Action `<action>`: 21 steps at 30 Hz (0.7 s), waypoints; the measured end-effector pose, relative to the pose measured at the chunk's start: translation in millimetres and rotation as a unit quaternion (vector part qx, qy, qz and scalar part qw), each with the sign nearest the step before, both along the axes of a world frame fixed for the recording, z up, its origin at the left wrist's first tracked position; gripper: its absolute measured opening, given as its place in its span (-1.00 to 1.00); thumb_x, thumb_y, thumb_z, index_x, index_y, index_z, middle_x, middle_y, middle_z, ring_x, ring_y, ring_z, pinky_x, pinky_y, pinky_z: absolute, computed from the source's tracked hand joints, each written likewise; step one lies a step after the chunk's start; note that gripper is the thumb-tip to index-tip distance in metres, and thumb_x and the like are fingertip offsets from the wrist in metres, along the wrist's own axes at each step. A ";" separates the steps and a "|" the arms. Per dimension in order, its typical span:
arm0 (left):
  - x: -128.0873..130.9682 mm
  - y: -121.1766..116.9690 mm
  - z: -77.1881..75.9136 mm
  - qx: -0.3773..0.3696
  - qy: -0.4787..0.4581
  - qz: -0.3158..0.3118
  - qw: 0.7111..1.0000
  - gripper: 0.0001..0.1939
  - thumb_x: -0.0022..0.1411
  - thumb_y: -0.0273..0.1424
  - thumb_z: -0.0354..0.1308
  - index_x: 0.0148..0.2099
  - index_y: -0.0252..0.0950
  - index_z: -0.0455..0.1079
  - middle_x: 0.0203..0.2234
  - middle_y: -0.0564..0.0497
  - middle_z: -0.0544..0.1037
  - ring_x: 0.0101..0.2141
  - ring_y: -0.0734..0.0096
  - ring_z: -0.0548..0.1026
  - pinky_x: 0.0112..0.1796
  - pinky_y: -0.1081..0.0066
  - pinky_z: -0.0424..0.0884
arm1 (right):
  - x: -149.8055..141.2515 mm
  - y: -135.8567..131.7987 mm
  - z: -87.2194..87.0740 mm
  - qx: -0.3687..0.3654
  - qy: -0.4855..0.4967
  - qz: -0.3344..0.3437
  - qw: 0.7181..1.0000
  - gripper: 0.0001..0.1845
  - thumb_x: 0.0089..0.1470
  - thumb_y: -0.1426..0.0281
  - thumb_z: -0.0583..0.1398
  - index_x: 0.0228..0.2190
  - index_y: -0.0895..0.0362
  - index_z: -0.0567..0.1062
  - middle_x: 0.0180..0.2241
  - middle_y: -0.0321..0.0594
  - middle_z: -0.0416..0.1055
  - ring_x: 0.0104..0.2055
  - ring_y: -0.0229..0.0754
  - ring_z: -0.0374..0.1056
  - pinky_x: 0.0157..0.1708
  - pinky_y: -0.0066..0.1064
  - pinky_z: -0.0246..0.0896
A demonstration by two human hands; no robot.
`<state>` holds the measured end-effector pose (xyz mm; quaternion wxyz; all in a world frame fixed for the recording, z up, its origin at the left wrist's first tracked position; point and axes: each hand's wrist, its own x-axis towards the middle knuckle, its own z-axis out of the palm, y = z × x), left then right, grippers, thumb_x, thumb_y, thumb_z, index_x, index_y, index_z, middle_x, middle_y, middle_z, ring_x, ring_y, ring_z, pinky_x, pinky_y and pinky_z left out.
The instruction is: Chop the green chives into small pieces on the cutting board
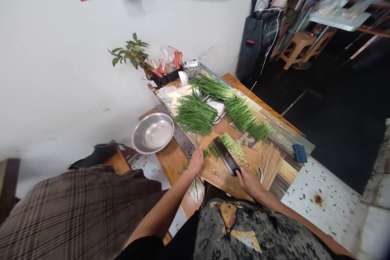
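My right hand (248, 180) is closed round the handle of a cleaver (224, 154), whose dark blade lies slantwise over the wooden cutting board (217, 175). At the board's left edge, my left hand (196, 163) is closed round some garlic chives (206, 152); green ends show on both sides of the fist. Short cut chive pieces (237, 151) are heaped on the blade's far right side. Beyond the board lie a large bundle of chives (196, 115) and further bundles (240, 111). Thin wooden skewers (271, 160) are right of the board.
A steel bowl (136, 140) stands left of the table on a wooden bench (169, 158). At the back are a plant (132, 50) and plastic bags (170, 59). A blue box (300, 153) sits near the right edge. A black speaker-like case (257, 44) stands by the wall.
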<state>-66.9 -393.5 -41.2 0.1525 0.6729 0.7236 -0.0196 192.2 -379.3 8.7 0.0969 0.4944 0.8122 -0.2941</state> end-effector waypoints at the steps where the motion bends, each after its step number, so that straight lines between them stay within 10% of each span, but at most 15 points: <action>1: -11.5 8.1 13.2 0.010 0.009 -0.015 1.000 -0.63 0.21 -0.61 -0.19 -0.01 -0.39 0.31 -0.18 -0.19 0.44 -0.13 0.22 0.38 -0.05 0.30 0.28 | 10.4 -3.2 -0.2 0.005 0.024 -0.014 1.000 -0.65 0.27 0.34 -0.14 -0.20 0.22 0.36 -0.29 -0.02 0.48 -0.21 -0.07 0.44 -0.22 -0.37 0.23; 6: -58.6 96.0 81.2 0.067 0.061 -0.114 0.989 -0.69 0.28 -0.51 -0.22 -0.09 -0.38 0.32 -0.20 -0.25 0.39 -0.11 0.10 0.32 -0.06 0.16 0.23 | 48.0 -18.4 -20.2 0.075 0.107 -0.066 0.989 -0.63 0.26 0.26 -0.18 -0.24 0.11 0.36 -0.47 -0.04 0.48 -0.40 -0.03 0.47 -0.43 -0.34 0.25; 10: -70.9 194.7 104.3 0.083 0.087 -0.207 0.971 -0.69 0.31 -0.46 -0.25 -0.12 -0.35 0.32 -0.19 -0.26 0.39 -0.07 0.05 0.28 -0.02 0.06 0.14 | 49.7 -24.0 -43.9 0.159 0.156 -0.087 0.971 -0.52 0.27 0.14 -0.23 -0.32 0.12 0.35 -0.59 -0.12 0.44 -0.57 -0.04 0.44 -0.61 -0.39 0.19; 15: -73.1 287.9 80.7 0.034 0.112 -0.287 0.951 -0.65 0.31 -0.48 -0.26 -0.08 -0.37 0.34 -0.12 -0.28 0.41 -0.01 0.07 0.28 0.04 0.05 0.08 | 34.1 -26.3 -65.3 0.206 0.143 -0.150 0.957 -0.58 0.29 0.18 -0.18 -0.36 0.09 0.35 -0.65 -0.24 0.40 -0.64 -0.12 0.40 -0.66 -0.45 0.17; 21: -71.2 334.7 27.2 -0.145 0.114 -0.315 0.931 -0.65 0.11 -0.45 0.04 -0.02 -0.33 0.37 -0.07 -0.23 0.48 -0.05 0.09 0.40 -0.05 0.12 0.28 | 19.4 -23.4 -79.0 0.141 0.139 -0.231 0.953 -0.58 0.24 0.11 -0.18 -0.41 0.02 0.32 -0.61 -0.22 0.43 -0.60 -0.07 0.43 -0.63 -0.38 0.24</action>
